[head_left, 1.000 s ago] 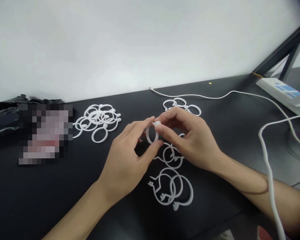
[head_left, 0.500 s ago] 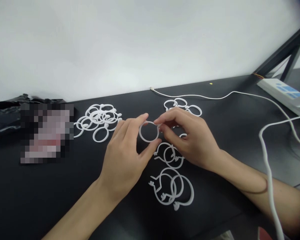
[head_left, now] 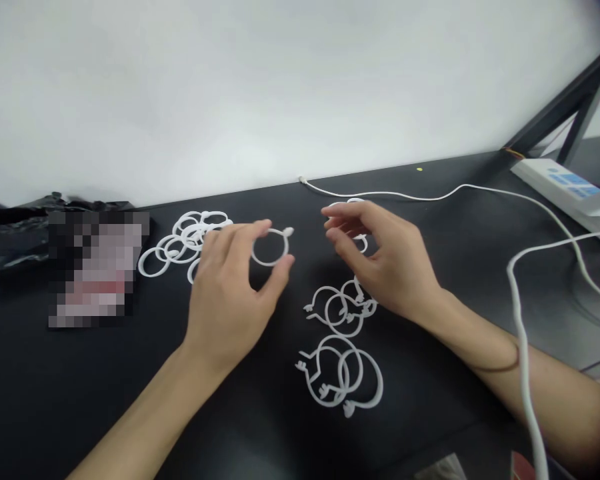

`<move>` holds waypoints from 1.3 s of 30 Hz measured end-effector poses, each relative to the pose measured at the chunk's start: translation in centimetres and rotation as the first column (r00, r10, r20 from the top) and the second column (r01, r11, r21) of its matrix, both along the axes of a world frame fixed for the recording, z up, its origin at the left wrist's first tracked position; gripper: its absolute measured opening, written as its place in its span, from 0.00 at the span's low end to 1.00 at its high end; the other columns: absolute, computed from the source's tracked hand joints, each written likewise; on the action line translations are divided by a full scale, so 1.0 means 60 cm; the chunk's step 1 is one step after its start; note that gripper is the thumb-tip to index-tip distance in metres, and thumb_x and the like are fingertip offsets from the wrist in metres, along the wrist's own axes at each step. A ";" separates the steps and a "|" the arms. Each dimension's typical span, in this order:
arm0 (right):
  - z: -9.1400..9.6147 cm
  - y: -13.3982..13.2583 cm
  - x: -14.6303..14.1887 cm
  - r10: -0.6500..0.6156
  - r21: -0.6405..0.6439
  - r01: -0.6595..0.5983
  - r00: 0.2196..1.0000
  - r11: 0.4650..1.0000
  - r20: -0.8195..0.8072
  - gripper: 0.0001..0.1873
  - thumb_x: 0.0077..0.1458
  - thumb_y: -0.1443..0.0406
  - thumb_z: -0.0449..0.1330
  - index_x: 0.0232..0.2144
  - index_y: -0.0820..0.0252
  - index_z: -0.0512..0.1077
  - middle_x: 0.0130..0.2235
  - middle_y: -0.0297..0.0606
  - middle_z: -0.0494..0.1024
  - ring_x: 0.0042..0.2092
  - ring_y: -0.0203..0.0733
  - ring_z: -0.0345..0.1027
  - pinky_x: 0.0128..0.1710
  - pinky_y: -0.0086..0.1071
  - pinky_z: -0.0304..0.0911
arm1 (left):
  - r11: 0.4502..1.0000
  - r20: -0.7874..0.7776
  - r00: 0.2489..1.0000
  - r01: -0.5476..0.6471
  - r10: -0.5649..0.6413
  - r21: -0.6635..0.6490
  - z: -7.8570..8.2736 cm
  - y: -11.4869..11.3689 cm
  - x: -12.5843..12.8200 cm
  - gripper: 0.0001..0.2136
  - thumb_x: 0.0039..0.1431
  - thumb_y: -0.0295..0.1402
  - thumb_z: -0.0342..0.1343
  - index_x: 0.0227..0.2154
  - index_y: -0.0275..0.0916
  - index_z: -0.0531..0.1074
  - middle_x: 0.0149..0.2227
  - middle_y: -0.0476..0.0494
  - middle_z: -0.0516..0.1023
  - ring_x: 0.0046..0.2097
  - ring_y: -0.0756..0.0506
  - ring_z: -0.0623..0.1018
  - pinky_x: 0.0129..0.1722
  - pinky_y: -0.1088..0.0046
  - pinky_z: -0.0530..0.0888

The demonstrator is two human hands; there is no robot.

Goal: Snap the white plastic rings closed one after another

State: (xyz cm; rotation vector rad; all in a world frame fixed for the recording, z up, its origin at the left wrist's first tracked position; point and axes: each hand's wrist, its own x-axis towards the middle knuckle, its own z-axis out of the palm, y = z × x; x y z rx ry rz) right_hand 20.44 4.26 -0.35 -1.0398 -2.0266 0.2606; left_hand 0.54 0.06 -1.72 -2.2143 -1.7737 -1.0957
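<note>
My left hand (head_left: pixel 227 293) pinches a closed white plastic ring (head_left: pixel 270 247) between thumb and fingers, held above the black table (head_left: pixel 80 400). My right hand (head_left: pixel 380 260) hovers just to the right of it with fingers loosely curled and apart, holding nothing. A pile of closed white rings (head_left: pixel 185 243) lies left of my left hand. Several open rings (head_left: pixel 340 307) lie below my right hand, with more open rings (head_left: pixel 340 377) nearer to me. A few rings (head_left: pixel 353 203) show behind my right hand, mostly hidden.
A white cable (head_left: pixel 430 195) runs along the table's far edge toward a white power strip (head_left: pixel 565 187) at the right. Another thick white cable (head_left: pixel 523 347) crosses over my right forearm. A blurred object (head_left: pixel 95 267) and a black bag (head_left: pixel 15 230) sit at the left.
My right hand has let go of the ring and drawn away to the right. My left hand has carried the ring leftward toward the pile of closed rings.
</note>
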 end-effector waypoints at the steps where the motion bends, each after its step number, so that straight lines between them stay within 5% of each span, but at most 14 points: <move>1: -0.002 0.009 0.006 -0.060 0.034 0.059 0.998 0.998 0.031 0.11 0.60 0.68 0.58 0.45 0.62 0.72 0.39 0.38 0.78 0.37 0.38 0.73 0.39 0.33 0.69 | 0.999 -0.021 0.999 -0.043 0.043 0.014 -0.001 0.007 -0.010 0.16 0.62 0.36 0.55 0.51 0.40 0.68 0.47 0.40 0.75 0.50 0.37 0.73 0.50 0.55 0.72; 6: -0.017 0.048 0.036 -0.256 0.092 0.240 0.919 0.966 0.300 0.12 0.59 0.65 0.58 0.44 0.63 0.74 0.42 0.46 0.75 0.46 0.51 0.68 0.46 0.43 0.66 | 0.953 -0.123 0.948 -0.300 0.293 -0.041 -0.004 0.039 -0.064 0.21 0.60 0.34 0.53 0.56 0.34 0.66 0.51 0.28 0.72 0.55 0.26 0.69 0.51 0.41 0.68; 11: -0.008 0.051 0.047 -0.253 0.025 0.273 0.847 0.962 0.468 0.11 0.52 0.68 0.59 0.39 0.62 0.76 0.41 0.45 0.74 0.43 0.52 0.65 0.46 0.45 0.65 | 0.901 -0.185 0.912 -0.398 0.367 -0.173 -0.004 0.048 -0.090 0.24 0.64 0.32 0.44 0.61 0.27 0.59 0.53 0.25 0.70 0.59 0.23 0.66 0.50 0.36 0.65; 15: 0.000 0.044 0.048 -0.178 -0.016 0.218 0.832 0.976 0.526 0.13 0.51 0.73 0.58 0.39 0.63 0.76 0.42 0.45 0.74 0.41 0.49 0.64 0.45 0.42 0.65 | 0.893 -0.210 0.901 -0.417 0.380 -0.170 -0.007 0.050 -0.089 0.24 0.61 0.30 0.47 0.59 0.26 0.62 0.54 0.22 0.72 0.55 0.22 0.69 0.49 0.36 0.66; 23: 0.002 0.045 0.045 -0.140 -0.041 0.185 0.854 0.982 0.501 0.04 0.60 0.69 0.57 0.35 0.61 0.73 0.39 0.44 0.75 0.38 0.47 0.64 0.40 0.41 0.65 | 0.975 -0.148 0.966 -0.220 0.213 -0.031 -0.003 0.039 -0.050 0.19 0.60 0.27 0.50 0.55 0.36 0.66 0.56 0.31 0.71 0.57 0.28 0.67 0.53 0.42 0.64; 28: 0.020 0.027 0.029 -0.026 -0.195 0.058 0.987 0.979 0.160 0.02 0.59 0.68 0.60 0.36 0.58 0.71 0.35 0.35 0.76 0.38 0.40 0.68 0.39 0.34 0.66 | 0.986 -0.112 0.979 0.168 -0.168 -0.013 -0.009 0.023 -0.014 0.17 0.62 0.28 0.53 0.54 0.36 0.65 0.50 0.37 0.75 0.53 0.37 0.71 0.55 0.53 0.68; 31: 0.025 0.011 0.015 0.060 -0.283 -0.061 0.998 0.957 -0.014 0.03 0.59 0.67 0.61 0.37 0.56 0.72 0.35 0.32 0.76 0.35 0.36 0.69 0.37 0.31 0.66 | 0.966 -0.062 0.964 0.259 -0.259 -0.014 -0.013 0.018 -0.005 0.20 0.63 0.31 0.54 0.56 0.35 0.62 0.50 0.37 0.75 0.53 0.39 0.71 0.55 0.56 0.69; 34: 0.023 -0.004 0.002 0.131 -0.416 -0.177 0.982 0.892 -0.138 0.02 0.59 0.66 0.61 0.36 0.56 0.72 0.34 0.32 0.76 0.35 0.35 0.70 0.36 0.30 0.67 | 0.958 -0.007 0.958 0.286 -0.286 -0.009 -0.016 0.017 -0.003 0.24 0.62 0.36 0.56 0.59 0.34 0.59 0.52 0.34 0.74 0.53 0.38 0.71 0.54 0.56 0.70; 39: 0.019 -0.015 -0.014 0.115 -0.654 -0.297 0.945 0.695 -0.307 0.05 0.61 0.61 0.60 0.36 0.56 0.72 0.34 0.35 0.76 0.35 0.37 0.72 0.32 0.30 0.69 | 0.923 0.072 0.920 0.382 -0.384 0.044 -0.015 0.015 -0.002 0.22 0.62 0.35 0.57 0.56 0.34 0.62 0.48 0.36 0.76 0.50 0.40 0.74 0.49 0.60 0.74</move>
